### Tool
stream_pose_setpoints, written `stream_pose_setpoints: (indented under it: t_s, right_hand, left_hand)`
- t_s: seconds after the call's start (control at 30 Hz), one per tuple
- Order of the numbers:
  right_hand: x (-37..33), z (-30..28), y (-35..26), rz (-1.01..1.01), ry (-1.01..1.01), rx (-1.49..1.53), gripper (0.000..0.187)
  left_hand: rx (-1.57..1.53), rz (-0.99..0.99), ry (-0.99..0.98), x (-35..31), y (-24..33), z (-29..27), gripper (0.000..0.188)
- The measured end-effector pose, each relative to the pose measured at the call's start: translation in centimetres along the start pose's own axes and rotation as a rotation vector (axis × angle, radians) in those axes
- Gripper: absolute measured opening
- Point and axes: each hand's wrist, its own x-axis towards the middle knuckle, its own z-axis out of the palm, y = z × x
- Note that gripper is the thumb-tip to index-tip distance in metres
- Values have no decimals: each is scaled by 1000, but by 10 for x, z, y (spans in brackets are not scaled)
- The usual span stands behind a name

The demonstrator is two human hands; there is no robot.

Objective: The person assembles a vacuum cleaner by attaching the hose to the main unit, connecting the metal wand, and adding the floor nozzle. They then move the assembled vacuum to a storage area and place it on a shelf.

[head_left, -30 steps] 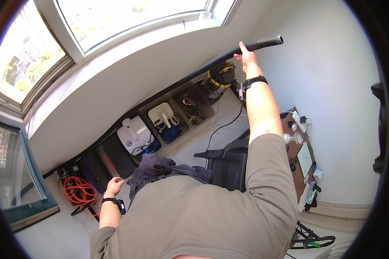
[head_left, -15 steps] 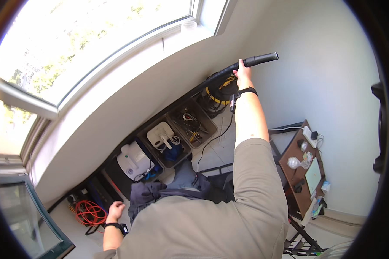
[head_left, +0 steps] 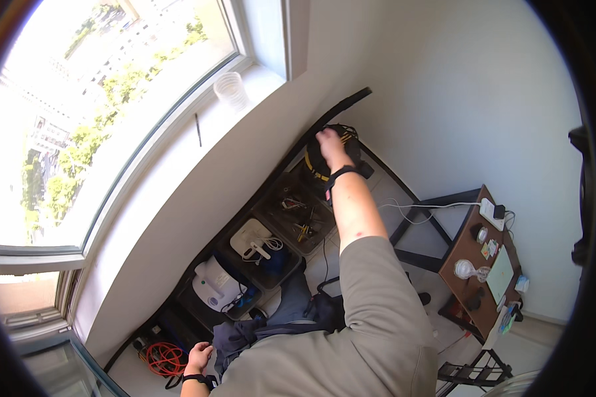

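Observation:
A black ribbed vacuum hose runs along the wall, with its free end in the far corner. My right hand is stretched out just below the hose, over a black drum-shaped vacuum cleaner with a yellow band. Motion blurs its fingers, and I cannot tell whether they touch either one. At the lower left, my left hand hangs loosely curled beside the dark cloth at my waist, with nothing visible in it. A coiled red cable lies near it.
Along the wall stand a bin of tools, a bin with a white corded device and a white machine. On the right is a brown table with a power strip. A clear cup stands on the windowsill.
My right hand has drawn back from the raised hose and come down over the vacuum cleaner. The hose end now rests by the wall. The view has shifted, with my left hand still low.

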Motion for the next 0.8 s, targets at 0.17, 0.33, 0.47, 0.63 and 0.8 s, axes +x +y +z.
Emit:
stream_pose_setpoints:
  t_s: [0.17,0.33,0.47,0.63,0.8]
  right_hand:
    - [-137,17,58,88,-540,-274,46]
    - [-247,-18,111,334,-760,-492,45]
    - [-319,-66,127,290,-763,-665,47]
    - [-416,-110,89,216,-1177,-1087,63]
    - [-481,-128,20,523,-1280,-1339,62]
  left_hand:
    - [-7,52,-48,7,30,9,32]
    - [-26,119,-91,5,51,8,29]
    - [48,234,-130,20,41,0,31]
    - [173,372,-70,53,11,-7,37]
    - [154,515,-113,66,-32,-8,38]
